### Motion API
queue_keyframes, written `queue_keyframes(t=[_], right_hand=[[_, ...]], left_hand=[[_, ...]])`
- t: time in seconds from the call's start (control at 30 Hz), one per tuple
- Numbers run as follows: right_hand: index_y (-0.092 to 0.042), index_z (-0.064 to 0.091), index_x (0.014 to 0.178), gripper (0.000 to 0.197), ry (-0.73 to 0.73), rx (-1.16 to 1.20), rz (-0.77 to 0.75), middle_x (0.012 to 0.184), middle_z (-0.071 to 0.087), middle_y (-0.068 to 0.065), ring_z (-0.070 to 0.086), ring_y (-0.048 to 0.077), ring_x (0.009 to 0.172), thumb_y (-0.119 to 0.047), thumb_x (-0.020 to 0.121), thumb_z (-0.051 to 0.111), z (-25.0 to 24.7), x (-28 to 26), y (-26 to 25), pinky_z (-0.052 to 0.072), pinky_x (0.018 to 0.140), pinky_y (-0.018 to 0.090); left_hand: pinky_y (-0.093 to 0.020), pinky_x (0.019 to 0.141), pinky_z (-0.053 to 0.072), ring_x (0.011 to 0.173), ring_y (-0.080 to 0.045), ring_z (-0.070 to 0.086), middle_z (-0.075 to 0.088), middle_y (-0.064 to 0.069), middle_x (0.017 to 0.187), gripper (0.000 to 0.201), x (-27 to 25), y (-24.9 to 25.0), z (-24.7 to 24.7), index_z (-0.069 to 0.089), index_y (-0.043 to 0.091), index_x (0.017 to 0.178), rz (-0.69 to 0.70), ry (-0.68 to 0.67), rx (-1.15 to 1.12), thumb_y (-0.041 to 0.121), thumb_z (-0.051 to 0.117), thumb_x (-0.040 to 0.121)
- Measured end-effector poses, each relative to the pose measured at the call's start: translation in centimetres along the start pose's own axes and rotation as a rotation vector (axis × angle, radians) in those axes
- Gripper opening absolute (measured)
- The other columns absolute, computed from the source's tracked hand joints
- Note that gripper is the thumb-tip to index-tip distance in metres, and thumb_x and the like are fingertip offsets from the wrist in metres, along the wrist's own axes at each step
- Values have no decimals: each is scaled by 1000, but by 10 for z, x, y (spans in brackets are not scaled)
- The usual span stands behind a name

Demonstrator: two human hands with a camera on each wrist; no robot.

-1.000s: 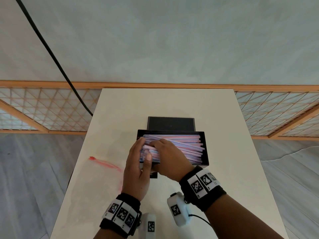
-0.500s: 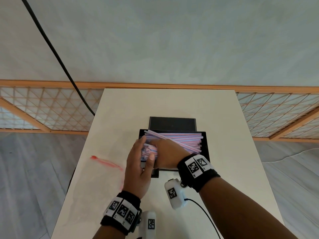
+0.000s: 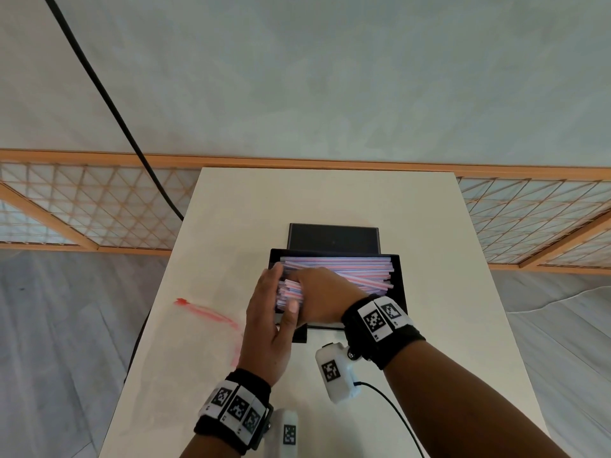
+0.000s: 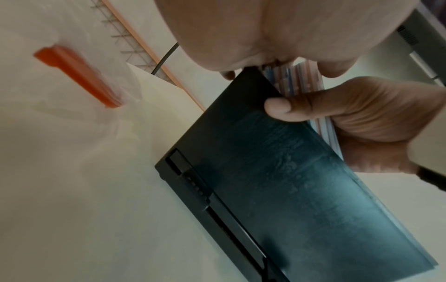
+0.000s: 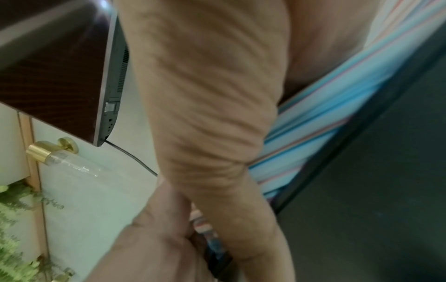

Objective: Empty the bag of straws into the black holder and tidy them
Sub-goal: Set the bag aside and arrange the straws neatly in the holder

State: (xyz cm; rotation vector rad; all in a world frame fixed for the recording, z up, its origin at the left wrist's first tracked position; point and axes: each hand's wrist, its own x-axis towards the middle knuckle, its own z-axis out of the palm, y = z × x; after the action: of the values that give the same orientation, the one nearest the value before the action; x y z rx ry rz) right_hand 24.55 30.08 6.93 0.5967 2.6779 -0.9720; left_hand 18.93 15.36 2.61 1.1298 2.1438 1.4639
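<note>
The black holder (image 3: 399, 282) stands mid-table, full of pink, blue and white straws (image 3: 347, 267) lying lengthwise, a few slanted across the front. My left hand (image 3: 264, 325) stands at its left end, straight fingers pressed flat against the straw ends. My right hand (image 3: 320, 299) lies over the left part of the pile, curled round a bunch of straws. In the left wrist view the right hand (image 4: 362, 124) has its thumb on the holder's (image 4: 277, 190) front wall beside the straws (image 4: 293, 80). The right wrist view shows straws (image 5: 325, 118) under my palm.
The clear bag with a red zip strip (image 3: 205, 312) lies flat on the table left of the holder. The holder's black lid (image 3: 334, 238) stands open behind it. A black cable (image 3: 109, 94) hangs at far left. A wooden lattice rail (image 3: 82, 206) runs behind the table.
My right hand has worked the bunch of straws at the holder's left end; the pile lies a little flatter. The left hand has stayed against the straw ends.
</note>
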Motion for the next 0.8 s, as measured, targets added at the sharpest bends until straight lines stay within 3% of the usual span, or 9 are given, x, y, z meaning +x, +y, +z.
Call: queue_keyframes(t=[0.1, 0.23, 0.37, 0.47, 0.53, 0.6, 0.67, 0.7, 0.8], right_hand=[[-37, 60, 111, 54, -12, -5, -10, 98, 72, -9, 68, 17, 87, -44, 62, 82, -4, 2, 1, 60, 82, 43], [-38, 58, 115, 58, -2, -83, -17, 105, 72, -9, 68, 20, 96, -47, 63, 83, -6, 2, -4, 59, 83, 41], [-35, 59, 118, 63, -24, -68, -8, 105, 72, -6, 68, 23, 94, -46, 62, 85, 0, 5, -7, 59, 82, 41], [-34, 58, 118, 65, -22, -140, -7, 103, 72, -8, 68, 21, 93, -51, 61, 85, 0, 6, -7, 58, 79, 39], [-35, 58, 120, 69, 0, -198, -9, 104, 72, -8, 67, 20, 94, -55, 60, 85, 1, 7, -9, 56, 76, 36], [-34, 58, 122, 71, 2, -212, -6, 104, 72, -7, 67, 21, 93, -54, 60, 85, 2, 7, -11, 55, 75, 36], [-31, 57, 122, 70, -5, -211, -4, 103, 72, -6, 68, 22, 94, -49, 61, 86, 5, 6, -13, 54, 75, 36], [-30, 57, 123, 69, 0, -213, -8, 103, 72, -6, 69, 23, 95, -48, 63, 85, 6, 5, -14, 54, 75, 36], [-27, 54, 127, 70, 19, -255, -24, 106, 71, -3, 69, 24, 97, -44, 67, 85, 6, 4, -15, 51, 74, 35]], left_hand=[[-48, 121, 31, 151, -8, 30, 38, 6, 158, 62, 0, 0, 2, 35, 15, 155, 9, 14, -7, 44, 39, 100], [-53, 122, 28, 155, -5, 15, 32, 15, 161, 74, 0, -6, 2, 34, 22, 156, -71, 19, 22, 67, 25, 98], [-54, 116, 38, 155, -1, 12, 30, 28, 158, 68, -1, -12, 3, 38, 28, 154, -112, 17, -55, 65, 25, 99], [-27, 119, 35, 154, -6, 23, 40, 14, 158, 68, -1, -1, 2, 44, 24, 150, -125, 40, -106, 64, 26, 98], [-19, 117, 35, 152, -8, 30, 43, 8, 157, 64, 1, 2, 1, 46, 24, 149, -161, 55, -142, 57, 29, 98], [-27, 115, 42, 150, -16, 36, 43, 8, 157, 59, 1, -5, 2, 46, 30, 149, -205, 57, -211, 55, 32, 98], [-55, 108, 49, 147, -24, 40, 41, 12, 157, 53, 0, -12, 5, 43, 37, 149, -241, 34, -252, 54, 35, 99], [-60, 101, 52, 146, -25, 41, 40, 12, 158, 52, 0, -14, 6, 42, 39, 149, -250, 25, -257, 53, 35, 100], [-46, 88, 62, 144, -23, 44, 38, 9, 159, 51, -1, -9, 6, 42, 37, 150, -223, 26, -232, 47, 34, 100]])
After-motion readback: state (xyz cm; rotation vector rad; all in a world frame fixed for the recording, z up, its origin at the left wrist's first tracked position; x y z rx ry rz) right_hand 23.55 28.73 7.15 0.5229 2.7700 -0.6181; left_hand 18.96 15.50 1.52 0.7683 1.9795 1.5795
